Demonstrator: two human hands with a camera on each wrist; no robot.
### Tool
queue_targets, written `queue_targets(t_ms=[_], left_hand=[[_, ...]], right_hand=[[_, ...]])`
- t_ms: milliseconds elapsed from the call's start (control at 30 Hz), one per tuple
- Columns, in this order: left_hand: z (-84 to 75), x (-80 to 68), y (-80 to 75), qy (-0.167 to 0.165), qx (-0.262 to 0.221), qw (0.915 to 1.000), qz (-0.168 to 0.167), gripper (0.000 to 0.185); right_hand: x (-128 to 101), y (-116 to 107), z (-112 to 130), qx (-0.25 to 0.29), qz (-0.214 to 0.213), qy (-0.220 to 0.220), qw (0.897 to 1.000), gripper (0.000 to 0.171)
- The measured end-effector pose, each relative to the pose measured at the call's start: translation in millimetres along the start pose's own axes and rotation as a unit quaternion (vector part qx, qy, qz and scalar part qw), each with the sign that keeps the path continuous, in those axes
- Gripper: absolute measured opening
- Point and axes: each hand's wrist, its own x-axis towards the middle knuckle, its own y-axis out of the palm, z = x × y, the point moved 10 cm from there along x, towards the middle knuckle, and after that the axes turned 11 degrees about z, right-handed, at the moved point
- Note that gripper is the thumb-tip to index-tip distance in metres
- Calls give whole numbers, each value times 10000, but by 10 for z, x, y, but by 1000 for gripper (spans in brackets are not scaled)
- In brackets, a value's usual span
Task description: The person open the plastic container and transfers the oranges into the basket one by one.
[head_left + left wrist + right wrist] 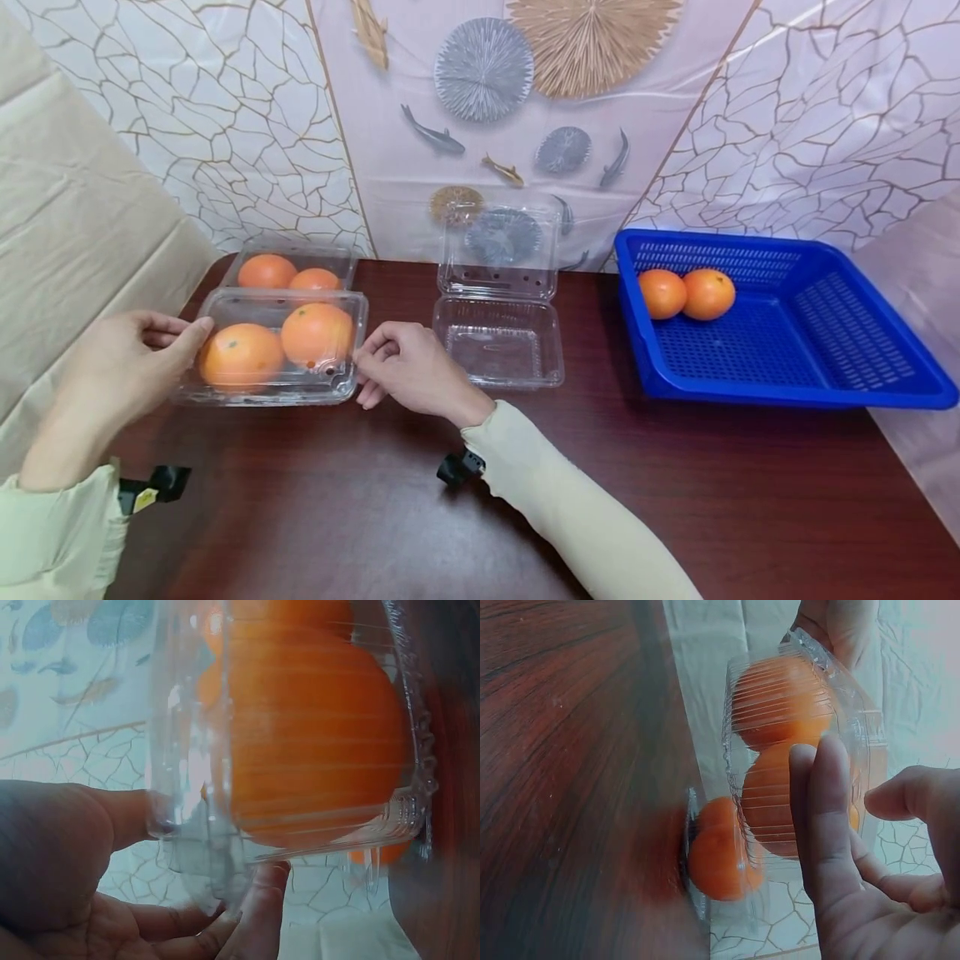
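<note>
A clear plastic clamshell box [258, 302] with its lid down holds two oranges [242, 357]. My left hand [123, 375] grips the left end, thumb on the lid side and fingers under the rim in the left wrist view. At the right end, my right hand [408, 367] pinches the box edge between thumb and fingers. In the right wrist view the box stands off the dark table [570, 772]. Behind it sits another clear box [341, 250] with two oranges [267, 272], partly hidden by the front one.
An open clear clamshell box [498, 379] stands in the middle, its lid raised against the patterned backdrop [487, 158]. On the right is a blue plastic basket [780, 396] with two oranges [708, 293] at its left side. A cloth-covered wall [82, 183] borders the left.
</note>
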Motion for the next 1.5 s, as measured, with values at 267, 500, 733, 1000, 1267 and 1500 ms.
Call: queue_targets(t_ms=[267,500,733,1000,1267,1500], left_hand=[[-158,-33,64,147,-246,9996,-84,54],[-294,-51,112,315,-335,9989,-69,52],[-404,-51,162,461,-442,9979,-88,49],[-606,-52,238,861,-896,9922,28,41],[-798,-15,330,1097,-1230,9863,95,38],[-976,7,423,1371,-1340,9814,94,33]], right_hand=[[-149,-125,13,37,-40,-99,9999,13],[-270,-254,29,26,-155,-144,9998,12],[-374,-386,32,-142,-302,-167,9993,11],[-518,-595,29,-432,-526,-149,9976,9],[-651,-790,37,-583,-692,-170,9958,13],[-782,-976,6,-761,-933,-1,9927,15]])
